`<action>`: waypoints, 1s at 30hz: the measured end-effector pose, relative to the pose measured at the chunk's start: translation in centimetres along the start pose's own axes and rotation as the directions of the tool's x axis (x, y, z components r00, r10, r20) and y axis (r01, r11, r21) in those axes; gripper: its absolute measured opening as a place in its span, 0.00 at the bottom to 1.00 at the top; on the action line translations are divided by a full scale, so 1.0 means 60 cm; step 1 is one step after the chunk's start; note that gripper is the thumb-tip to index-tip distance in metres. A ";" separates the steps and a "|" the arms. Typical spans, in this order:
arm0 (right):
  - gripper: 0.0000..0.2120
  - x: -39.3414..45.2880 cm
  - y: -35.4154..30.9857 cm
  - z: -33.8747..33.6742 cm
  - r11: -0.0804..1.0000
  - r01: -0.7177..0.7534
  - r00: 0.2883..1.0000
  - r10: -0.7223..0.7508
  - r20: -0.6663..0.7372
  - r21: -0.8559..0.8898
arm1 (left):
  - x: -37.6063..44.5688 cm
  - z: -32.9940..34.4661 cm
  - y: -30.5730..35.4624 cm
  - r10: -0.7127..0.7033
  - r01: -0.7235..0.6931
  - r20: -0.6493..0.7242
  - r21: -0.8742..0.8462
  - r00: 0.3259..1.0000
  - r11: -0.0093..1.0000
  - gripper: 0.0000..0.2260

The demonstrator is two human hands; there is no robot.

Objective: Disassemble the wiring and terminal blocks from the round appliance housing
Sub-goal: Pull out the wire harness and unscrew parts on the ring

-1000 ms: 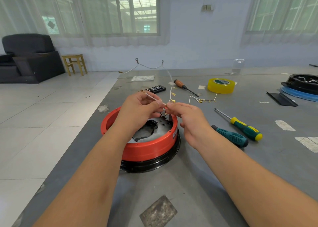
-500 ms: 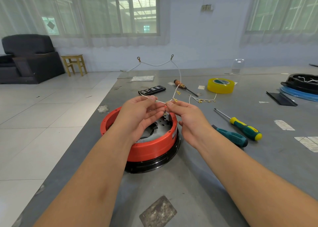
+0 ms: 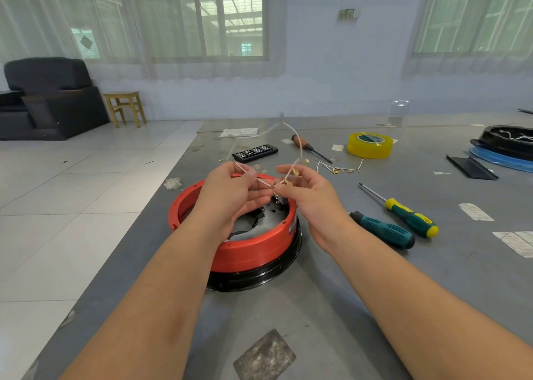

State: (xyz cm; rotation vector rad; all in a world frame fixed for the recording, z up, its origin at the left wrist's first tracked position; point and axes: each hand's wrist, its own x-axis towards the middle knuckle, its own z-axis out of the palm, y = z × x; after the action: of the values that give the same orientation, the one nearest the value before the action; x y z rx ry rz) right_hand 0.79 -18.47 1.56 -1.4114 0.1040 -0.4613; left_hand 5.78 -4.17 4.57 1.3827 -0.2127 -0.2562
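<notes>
Both hands pinch white wire [image 3: 264, 181] above red housing [image 3: 259, 244]

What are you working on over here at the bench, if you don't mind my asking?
A person is taking the wiring out of a round red housing on the grey table. Both hands are raised just above it: the left hand pinches a thin white wire, and the right hand holds its brass-terminal end. Two screwdrivers lie unused to the right, beside a loose wire bundle.
</notes>
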 end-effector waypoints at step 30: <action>0.08 0.024 -0.013 -0.052 0.985 -0.108 0.984 0.125 -0.127 0.133 | -0.011 -0.033 0.019 -0.175 0.123 0.177 0.271 0.969 0.955 0.14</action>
State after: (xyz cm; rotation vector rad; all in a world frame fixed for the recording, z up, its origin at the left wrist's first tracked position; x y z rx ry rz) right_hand 0.85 -21.99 2.09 -1.2424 0.2621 -0.4579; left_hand 5.82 -1.91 5.37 1.6354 -0.3165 -0.5097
